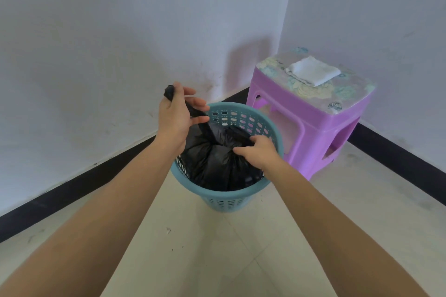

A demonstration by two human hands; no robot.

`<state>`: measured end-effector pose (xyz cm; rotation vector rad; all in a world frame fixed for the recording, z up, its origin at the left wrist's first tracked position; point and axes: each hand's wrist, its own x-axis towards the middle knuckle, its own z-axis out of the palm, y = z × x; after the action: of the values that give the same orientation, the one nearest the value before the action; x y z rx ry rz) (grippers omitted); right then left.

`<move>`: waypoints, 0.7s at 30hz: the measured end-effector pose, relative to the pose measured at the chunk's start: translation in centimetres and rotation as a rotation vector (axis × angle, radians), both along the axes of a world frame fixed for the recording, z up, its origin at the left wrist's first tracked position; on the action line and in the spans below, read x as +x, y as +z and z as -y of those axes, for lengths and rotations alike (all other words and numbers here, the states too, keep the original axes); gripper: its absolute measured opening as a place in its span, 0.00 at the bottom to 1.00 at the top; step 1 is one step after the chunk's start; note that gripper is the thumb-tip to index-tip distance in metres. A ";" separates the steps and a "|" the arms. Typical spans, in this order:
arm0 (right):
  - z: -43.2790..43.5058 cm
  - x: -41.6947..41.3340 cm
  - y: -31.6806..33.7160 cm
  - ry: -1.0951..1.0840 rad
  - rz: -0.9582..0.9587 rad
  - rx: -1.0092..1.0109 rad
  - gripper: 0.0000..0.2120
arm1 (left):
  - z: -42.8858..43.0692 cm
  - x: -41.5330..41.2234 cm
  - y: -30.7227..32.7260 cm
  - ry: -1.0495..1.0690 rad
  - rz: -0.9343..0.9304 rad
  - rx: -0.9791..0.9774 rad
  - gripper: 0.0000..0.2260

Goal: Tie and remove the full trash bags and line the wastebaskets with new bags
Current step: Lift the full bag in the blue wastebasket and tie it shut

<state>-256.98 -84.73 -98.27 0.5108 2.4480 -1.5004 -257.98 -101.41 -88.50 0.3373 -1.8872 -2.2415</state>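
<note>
A blue perforated wastebasket [272,128] stands on the tiled floor in the room's corner. Inside it sits a full black trash bag [212,164], its top gathered into a twisted neck that rises up and to the left. My left hand [177,114] holds that twisted neck above the basket's left rim, thumb and palm round it, the other fingers spread out; the bag's end sticks out above my hand. My right hand [259,152] grips a bunch of the bag's plastic at the right of the gathered top, inside the basket.
A purple plastic stool [311,125] with a flowered top stands just right of the basket against the wall, with a folded white cloth [313,73] on it. White walls with a black baseboard [72,190] meet behind the basket. Pale floor tiles stretch toward me.
</note>
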 end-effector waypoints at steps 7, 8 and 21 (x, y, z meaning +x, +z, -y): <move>-0.2 0.1 0.1 -0.184 -0.095 -0.310 0.21 | 0.2 -0.5 -0.4 0.083 -0.047 -0.118 0.16; -0.5 0.1 0.4 -0.224 -0.152 -0.292 0.22 | 0.4 -0.6 -0.8 0.089 -0.028 -0.183 0.14; -2.1 -0.7 2.5 -0.448 -0.202 -0.518 0.12 | 2.4 -0.7 -4.3 0.114 0.460 0.025 0.25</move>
<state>-257.65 -82.66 -95.75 0.8633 2.0220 -2.3694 -258.72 -103.85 -92.81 1.0120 -1.9774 -2.2518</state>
